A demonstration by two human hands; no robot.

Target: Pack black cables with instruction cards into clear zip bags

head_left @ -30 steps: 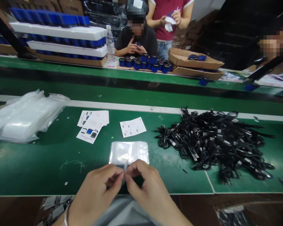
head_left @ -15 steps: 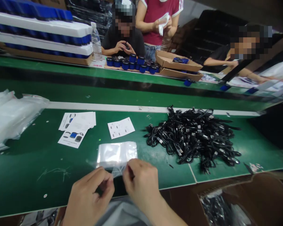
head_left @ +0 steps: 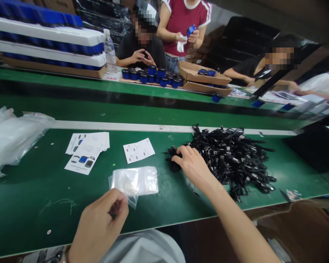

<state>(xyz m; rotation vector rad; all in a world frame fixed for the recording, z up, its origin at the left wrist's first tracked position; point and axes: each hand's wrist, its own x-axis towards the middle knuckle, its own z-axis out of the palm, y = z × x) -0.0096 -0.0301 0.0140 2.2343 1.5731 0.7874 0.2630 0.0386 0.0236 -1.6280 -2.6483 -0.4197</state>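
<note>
My left hand (head_left: 104, 219) pinches the edge of a small clear plastic bag (head_left: 133, 201) between thumb and forefinger. That bag partly overlaps a stack of clear plastic bags (head_left: 146, 180) lying flat on the green table. My right hand (head_left: 192, 162) is at the left edge of a heap of black cables (head_left: 230, 157), many with metal USB plugs. Its fingers are curved, with thumb and forefinger apart over a coiled cable (head_left: 174, 166); a firm hold is not visible. Beyond the bags lie a single printed leaflet (head_left: 139, 150) and several overlapping printed leaflets (head_left: 84, 160).
A bulky pile of clear plastic bags (head_left: 13, 138) sits at the left. Across the table, co-workers handle small items beside blue round containers (head_left: 153, 75), cardboard trays (head_left: 203, 78) and a water bottle (head_left: 109, 53). An open carton (head_left: 298, 233) is below the front edge at right.
My right hand has left the small plastic bag and moved right and away from me to the cables. My left hand still pinches the bag. The standing co-worker now holds up a blue item.
</note>
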